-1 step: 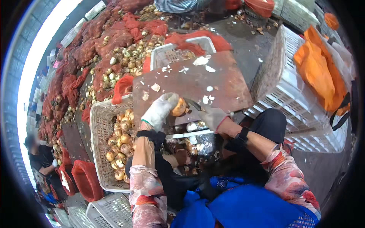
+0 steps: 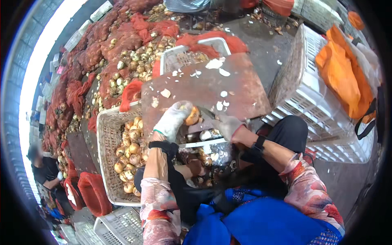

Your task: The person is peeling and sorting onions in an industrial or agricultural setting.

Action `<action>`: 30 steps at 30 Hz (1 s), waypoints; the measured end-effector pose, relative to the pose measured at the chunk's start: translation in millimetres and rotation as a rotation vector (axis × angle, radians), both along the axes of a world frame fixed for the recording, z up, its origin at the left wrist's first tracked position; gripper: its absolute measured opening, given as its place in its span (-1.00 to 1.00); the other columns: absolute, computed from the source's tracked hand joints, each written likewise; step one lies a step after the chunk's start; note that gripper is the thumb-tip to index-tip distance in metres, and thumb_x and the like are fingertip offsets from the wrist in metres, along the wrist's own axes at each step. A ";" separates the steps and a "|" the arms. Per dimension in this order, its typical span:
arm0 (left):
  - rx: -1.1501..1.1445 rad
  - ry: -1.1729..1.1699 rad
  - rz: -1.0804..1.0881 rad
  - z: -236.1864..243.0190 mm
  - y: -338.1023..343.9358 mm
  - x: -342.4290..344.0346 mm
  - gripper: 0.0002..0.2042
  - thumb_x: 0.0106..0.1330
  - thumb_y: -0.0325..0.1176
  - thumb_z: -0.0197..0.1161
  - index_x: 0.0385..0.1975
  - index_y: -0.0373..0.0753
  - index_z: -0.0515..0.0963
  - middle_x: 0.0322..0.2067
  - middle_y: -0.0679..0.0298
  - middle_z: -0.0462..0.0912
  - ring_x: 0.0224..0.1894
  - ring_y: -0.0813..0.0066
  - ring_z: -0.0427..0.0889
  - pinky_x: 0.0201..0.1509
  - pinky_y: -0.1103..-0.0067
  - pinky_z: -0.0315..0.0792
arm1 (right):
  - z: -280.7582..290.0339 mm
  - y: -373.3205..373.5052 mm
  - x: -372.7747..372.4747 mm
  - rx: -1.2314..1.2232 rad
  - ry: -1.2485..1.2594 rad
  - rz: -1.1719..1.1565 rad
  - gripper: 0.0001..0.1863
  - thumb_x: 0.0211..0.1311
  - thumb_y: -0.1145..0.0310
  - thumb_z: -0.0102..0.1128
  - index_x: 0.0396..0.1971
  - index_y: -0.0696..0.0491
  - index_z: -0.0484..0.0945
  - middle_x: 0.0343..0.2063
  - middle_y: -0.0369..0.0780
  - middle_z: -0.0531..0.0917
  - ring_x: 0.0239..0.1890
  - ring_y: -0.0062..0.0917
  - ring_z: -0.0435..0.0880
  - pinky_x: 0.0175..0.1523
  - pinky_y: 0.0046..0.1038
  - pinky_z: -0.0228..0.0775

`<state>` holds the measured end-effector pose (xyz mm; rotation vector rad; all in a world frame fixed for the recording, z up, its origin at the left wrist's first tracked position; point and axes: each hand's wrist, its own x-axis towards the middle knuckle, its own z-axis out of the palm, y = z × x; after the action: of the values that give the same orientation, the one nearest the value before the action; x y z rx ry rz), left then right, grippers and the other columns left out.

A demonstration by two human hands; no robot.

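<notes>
My left hand, in a white glove, is closed around a yellow-brown onion above the near edge of a worn reddish-brown board. My gloved right hand grips a small knife, its dark blade pointing toward the onion. Whether the blade touches the onion is hard to tell. White scraps of onion and bits of skin lie scattered over the board. Below its near edge, between my legs, pale peeled pieces lie partly hidden.
To my left stands a white crate of brown onions. Another crate with red netting stands beyond the board. Stacked white crates carry an orange bag on the right. Red net sacks and loose onions cover the far left, near another person.
Hardly anything differs. The knife blade sits slightly lower beside the onion, and the view has shifted a little; both hands keep their grip.
</notes>
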<state>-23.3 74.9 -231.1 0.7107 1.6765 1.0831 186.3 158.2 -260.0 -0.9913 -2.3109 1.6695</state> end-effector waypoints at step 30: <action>0.226 -0.197 0.231 -42.8 14.7 -22.8 -0.70 0.41 -0.23 0.14 -0.08 -0.36 0.54 -0.26 0.22 0.66 -0.34 0.48 0.66 -0.31 0.52 0.58 | -49.2 -1.6 -23.1 0.461 0.015 0.294 -0.69 0.39 0.17 -0.02 -0.27 0.12 0.56 -0.43 0.02 0.64 -0.35 -0.11 0.65 -0.36 -0.17 0.47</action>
<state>-46.1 89.6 -274.0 0.5396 1.5071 1.4739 163.2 156.6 -309.2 -0.5648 -2.7507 1.1173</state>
